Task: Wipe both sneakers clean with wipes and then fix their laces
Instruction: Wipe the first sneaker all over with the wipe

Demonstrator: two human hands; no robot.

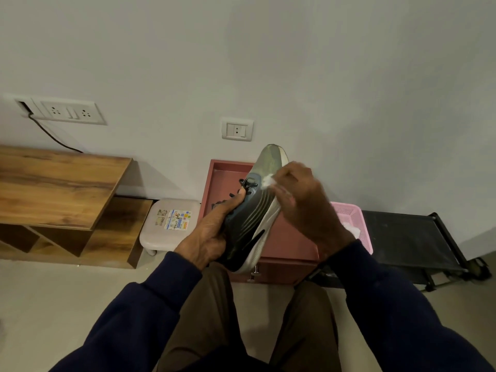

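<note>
Grey wall w/ sockets behind, pale floor below; person sits facing a red box. Up front the left hand grips the sneaker at the heel end, fingers curled round it, thumb lying by the laces. Shoe is off the floor, above the lap, toe pointing up & away, white sole edge turned toward the right hand. That hand pinches a white wipe. The wad shows at the fingertips, more is tucked under the palm, and it presses on the upper just beyond the lace eyelets.

Step in hand, prob.: the wiping stage, on this shoe's upper/side. 2nd shoe not in view, so can't tell if this is 1st or 2nd. Laces look loose, not yet fixed.

Next move likely needs the wipe dragged along the side & sole edge w/ firm pressure, while the left fingers turn the shoe to show unwiped parts. The grip must hold or the shoe twists away.

Pink basket sits just past the right wrist w/ sth white inside; can't tell what. Stool & wood shelf are well left of the left fingers.
</note>
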